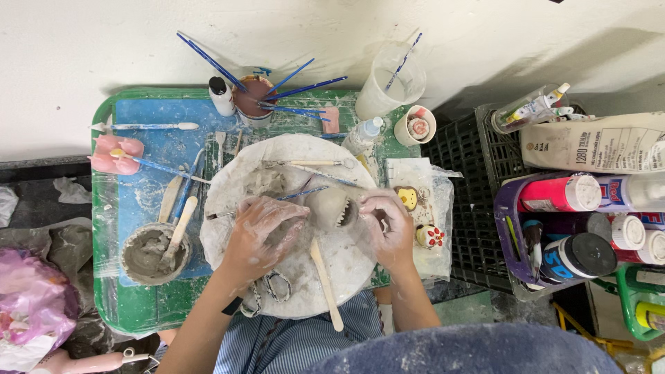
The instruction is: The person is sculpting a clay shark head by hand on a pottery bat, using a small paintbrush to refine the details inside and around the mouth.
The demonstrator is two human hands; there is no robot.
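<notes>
A small grey clay figure (334,208) with a jagged, toothed opening sits on a round clay-smeared board (332,277). My left hand (267,232), coated in wet clay, rests curled on the board just left of the figure, touching its side. My right hand (388,225) is cupped against the figure's right side, fingers bent at the toothed opening. A thin blue-handled tool (301,193) lies just above my left hand. A wooden modelling stick (325,284) lies on the board below the figure.
A green tray (111,305) holds a bowl of grey slip (147,254) with a wooden stick, a cup of blue brushes (255,97), a pink sponge (116,154) and scissors (271,287). Painted small figures (429,236) sit right of the board. Paint bottles (568,228) fill crates at right.
</notes>
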